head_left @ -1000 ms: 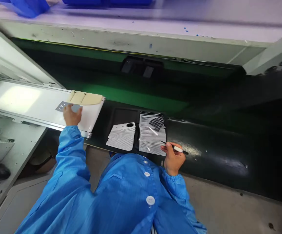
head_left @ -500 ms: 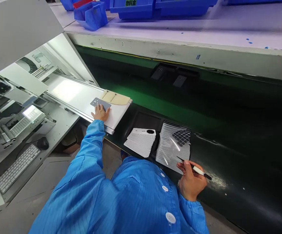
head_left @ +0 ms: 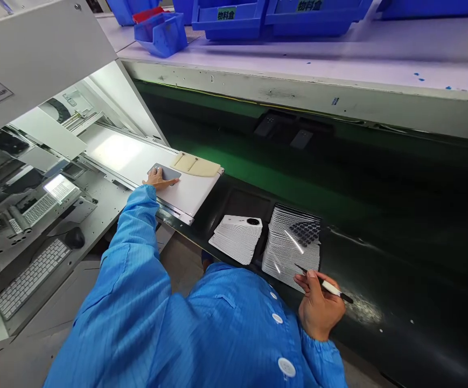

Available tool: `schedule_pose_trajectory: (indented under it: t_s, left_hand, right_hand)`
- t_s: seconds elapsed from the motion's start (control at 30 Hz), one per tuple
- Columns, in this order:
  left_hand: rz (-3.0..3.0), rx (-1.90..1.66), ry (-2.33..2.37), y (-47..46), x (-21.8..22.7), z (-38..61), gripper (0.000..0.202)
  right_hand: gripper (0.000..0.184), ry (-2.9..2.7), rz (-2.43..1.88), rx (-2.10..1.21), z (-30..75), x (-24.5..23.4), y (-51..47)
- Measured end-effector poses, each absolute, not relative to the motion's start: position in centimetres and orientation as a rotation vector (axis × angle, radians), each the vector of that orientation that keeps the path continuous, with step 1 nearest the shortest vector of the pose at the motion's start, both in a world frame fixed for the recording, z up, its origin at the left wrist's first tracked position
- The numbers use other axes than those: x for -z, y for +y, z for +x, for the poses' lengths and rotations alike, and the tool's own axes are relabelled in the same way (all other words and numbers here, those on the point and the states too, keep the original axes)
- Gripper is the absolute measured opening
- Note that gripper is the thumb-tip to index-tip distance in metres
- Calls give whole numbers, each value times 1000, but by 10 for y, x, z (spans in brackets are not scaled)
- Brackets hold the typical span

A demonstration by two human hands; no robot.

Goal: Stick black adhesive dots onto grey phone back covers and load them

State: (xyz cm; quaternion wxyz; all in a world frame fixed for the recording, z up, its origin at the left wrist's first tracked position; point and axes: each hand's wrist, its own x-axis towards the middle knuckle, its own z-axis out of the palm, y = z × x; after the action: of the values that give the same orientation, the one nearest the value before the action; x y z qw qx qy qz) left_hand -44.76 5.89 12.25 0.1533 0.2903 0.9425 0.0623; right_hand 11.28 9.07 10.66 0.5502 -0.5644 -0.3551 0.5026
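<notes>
My left hand [head_left: 160, 178] rests on a grey phone-back-like panel [head_left: 169, 173] on the white conveyor belt [head_left: 126, 159]. Its thumb is spread away from the fingers, which partly cover the panel. Between the fingers and thumb of my right hand [head_left: 320, 307] is a slim pen-like tool [head_left: 331, 288] with a white barrel, a dark end and a thin dark tip. That tip points over a dense stack of thin striped-edged sheets [head_left: 284, 253] with black rounded shapes near its top. To the left of it lies a fanned stack of white panels [head_left: 236, 240]; the front one has a black oval.
A cream guide plate [head_left: 199, 165] is fixed along the belt's far edge. Blue bins [head_left: 163, 36] stand on the shelf [head_left: 278, 64] above. Further back, a dark tray holds two panels [head_left: 301, 139]. At left are a machine, a keyboard [head_left: 32, 275] and a mouse [head_left: 74, 237].
My left hand has shifted left and turned across the panel, which has moved slightly left along the belt. My right hand keeps its hold on the pen-like tool. The whole view has tilted slightly.
</notes>
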Motion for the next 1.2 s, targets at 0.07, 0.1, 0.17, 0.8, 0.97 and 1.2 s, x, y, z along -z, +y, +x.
schedule_pose_trajectory:
  t_s: [0.07,0.1,0.17,0.8,0.97,1.2]
  left_hand:
    - [824,-202,2711,58,-120,-446,118]
    - [819,-218,2714,58,-120,-445,117]
    - [805,-244,2719,59,-121,-445,117]
    - [1665,-701,1823,126,-75,-162,32]
    - [1660,-653,1764,148,-58,-141,36]
    - [1579,-761,1699,193,-41,-77,61]
  right_hand:
    - [39,-825,-1327,-1192,113,-106,90]
    - [39,-825,-1325,-1196,114,-105,90]
    - [39,-843,-1328,-1204,114,-103,91]
    - [39,-803,-1352,-1106,147,-98,97]
    - [39,-771,-1348,-1123,148,-93,95]
    - [41,-762,-1324,-1156,145,-91,95]
